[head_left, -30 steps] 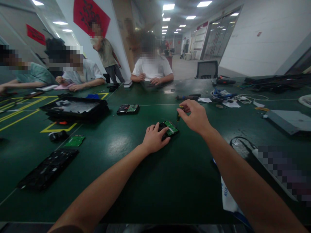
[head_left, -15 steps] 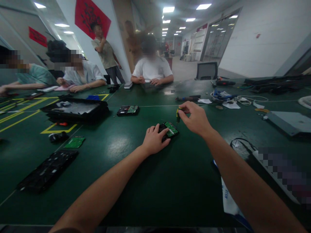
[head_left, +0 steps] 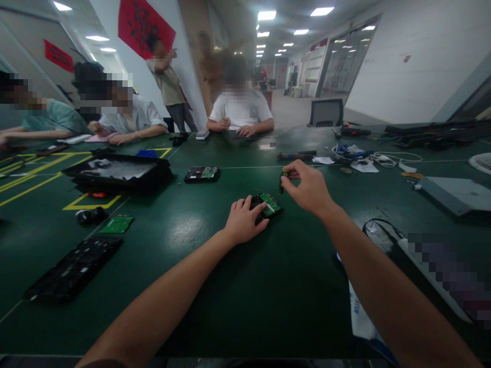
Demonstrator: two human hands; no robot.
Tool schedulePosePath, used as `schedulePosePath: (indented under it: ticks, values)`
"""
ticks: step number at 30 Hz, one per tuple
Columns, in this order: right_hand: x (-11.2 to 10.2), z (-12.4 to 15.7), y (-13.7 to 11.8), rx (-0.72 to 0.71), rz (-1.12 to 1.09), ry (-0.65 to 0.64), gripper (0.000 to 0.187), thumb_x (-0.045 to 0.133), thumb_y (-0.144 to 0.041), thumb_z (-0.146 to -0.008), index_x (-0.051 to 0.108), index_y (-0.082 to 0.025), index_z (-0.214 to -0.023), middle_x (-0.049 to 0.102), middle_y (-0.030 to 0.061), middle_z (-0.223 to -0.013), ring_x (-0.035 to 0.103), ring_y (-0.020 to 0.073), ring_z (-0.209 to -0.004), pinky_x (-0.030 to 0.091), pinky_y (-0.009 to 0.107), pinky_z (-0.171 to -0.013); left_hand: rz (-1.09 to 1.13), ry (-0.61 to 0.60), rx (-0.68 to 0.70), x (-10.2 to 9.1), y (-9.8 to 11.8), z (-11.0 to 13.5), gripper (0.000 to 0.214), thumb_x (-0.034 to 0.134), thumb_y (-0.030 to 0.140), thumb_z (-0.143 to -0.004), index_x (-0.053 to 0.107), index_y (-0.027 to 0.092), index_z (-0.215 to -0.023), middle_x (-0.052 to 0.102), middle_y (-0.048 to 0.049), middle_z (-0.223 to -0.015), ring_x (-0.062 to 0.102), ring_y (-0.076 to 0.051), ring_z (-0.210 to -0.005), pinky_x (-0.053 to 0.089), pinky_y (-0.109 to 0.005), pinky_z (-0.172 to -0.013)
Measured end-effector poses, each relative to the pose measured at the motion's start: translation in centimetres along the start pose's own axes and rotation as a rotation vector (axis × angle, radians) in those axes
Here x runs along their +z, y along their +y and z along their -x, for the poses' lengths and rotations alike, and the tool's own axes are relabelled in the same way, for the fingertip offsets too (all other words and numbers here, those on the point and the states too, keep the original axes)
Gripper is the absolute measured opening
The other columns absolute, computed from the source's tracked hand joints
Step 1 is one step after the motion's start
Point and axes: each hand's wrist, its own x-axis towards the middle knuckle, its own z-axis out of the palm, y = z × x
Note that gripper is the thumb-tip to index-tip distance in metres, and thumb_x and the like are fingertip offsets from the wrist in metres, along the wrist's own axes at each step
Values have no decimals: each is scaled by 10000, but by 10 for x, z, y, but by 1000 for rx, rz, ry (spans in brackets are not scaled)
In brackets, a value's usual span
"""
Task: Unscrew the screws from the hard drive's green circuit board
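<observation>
A small hard drive (head_left: 271,204) with a green circuit board on its upper face lies on the green table. My left hand (head_left: 244,223) grips it from the left, thumb at the near side and fingers across the top, hiding part of it. Just to the right and slightly above the drive, my right hand (head_left: 309,190) pinches a short screwdriver (head_left: 282,185) with a yellow and dark handle. The screwdriver points downward beside the drive's far right corner. Its tip is too fine to make out, so I cannot tell whether it touches the board.
Another hard drive (head_left: 202,174) lies farther back. At left are a black tray (head_left: 118,174), a loose green circuit board (head_left: 117,224) and a black panel (head_left: 74,268). A power tool (head_left: 297,155), cables (head_left: 353,152) and a grey metal case (head_left: 456,194) lie rightward. People sit opposite.
The screwdriver's handle looks turned slightly between my right fingers. My left hand and the hard drive stay in place. Across the table, a standing person has raised an arm.
</observation>
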Motion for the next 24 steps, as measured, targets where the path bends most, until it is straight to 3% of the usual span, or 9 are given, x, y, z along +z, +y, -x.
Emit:
schedulePosePath:
  ticks: [5, 12, 20, 24]
  values:
    - [-1, -1, 2, -41, 17, 17, 136, 623, -313, -963, 683, -225, -1047, 735, 104, -1046, 708, 267, -923, 572, 454, -872, 1, -5, 9, 0, -1, 0, 614, 555, 641, -992, 533, 374, -1545, 447, -136, -1613, 444, -432, -1422, 381, -600, -1130]
    - [2, 0, 4, 34, -21, 68, 156, 683, -355, -942, 653, -231, -1033, 713, 79, -974, 692, 249, -863, 582, 428, -799, -21, -10, 11, 1, -2, -1, 619, 539, 650, -994, 522, 376, -1548, 444, -142, -1605, 461, -431, -1404, 390, -596, -1122]
    - [1, -1, 5, -39, -5, -15, 199, 634, -216, -928, 649, -217, -1127, 701, 109, -1103, 704, 260, -931, 592, 446, -862, -26, -40, 12, -4, -1, -2, 618, 522, 649, -999, 498, 393, -1561, 440, -138, -1600, 462, -420, -1405, 397, -583, -1111]
    - [1, -1, 5, -23, 29, -6, 190, 678, -304, -936, 644, -224, -1105, 721, 99, -1045, 703, 267, -888, 588, 463, -847, -30, -60, 14, -6, 0, -3, 621, 524, 645, -995, 510, 378, -1555, 450, -154, -1589, 471, -431, -1392, 405, -583, -1096]
